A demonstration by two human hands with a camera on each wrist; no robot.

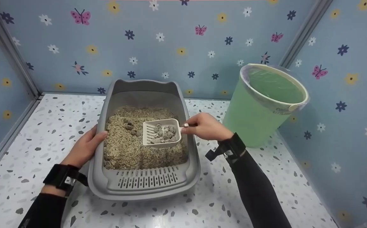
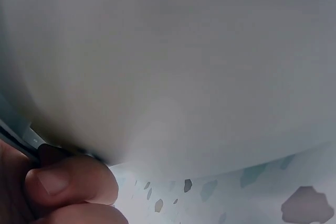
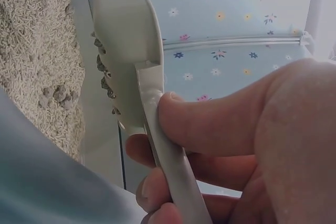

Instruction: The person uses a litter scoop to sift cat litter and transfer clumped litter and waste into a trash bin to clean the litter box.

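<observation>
A grey litter box holds tan, pellet-like cat litter. My left hand grips its left rim, thumb over the edge; in the left wrist view curled fingers show below the box's outer wall. My right hand holds a cream litter scoop by its short handle, above the right part of the litter. Grey clumps lie in the slotted scoop. The right wrist view shows the thumb pressed along the handle. Several dark clumps remain on the litter.
A green bin with a clear liner over its rim stands to the right of the box. Patterned blue panels rise behind and on both sides. The speckled white tabletop extends around the box.
</observation>
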